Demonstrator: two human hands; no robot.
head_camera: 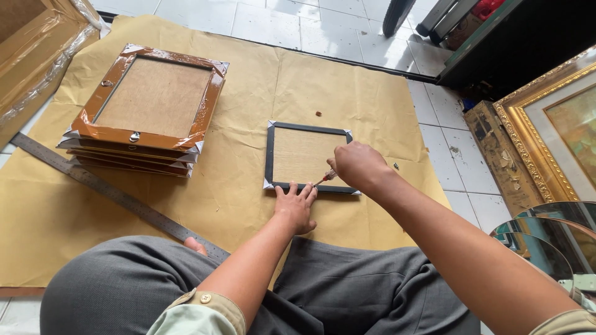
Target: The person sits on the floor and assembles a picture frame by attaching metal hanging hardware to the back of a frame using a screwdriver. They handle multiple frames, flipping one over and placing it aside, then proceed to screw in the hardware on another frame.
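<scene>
A small black picture frame [270, 155] lies face down on brown paper, its tan backing board up and silver protectors on the corners. My left hand [297, 208] presses flat on the frame's near edge, fingers spread. My right hand [359, 166] is closed around a small screwdriver [325, 178] with a red-and-clear handle, its tip touching the frame's near edge beside my left fingertips.
A stack of larger brown frames [149, 105] sits at the left on the brown paper sheet [347, 87]. A long steel ruler [112, 192] lies diagonally near my knee. Gold ornate frames [546, 136] and round mirrors [546, 242] stand at the right on white floor tiles.
</scene>
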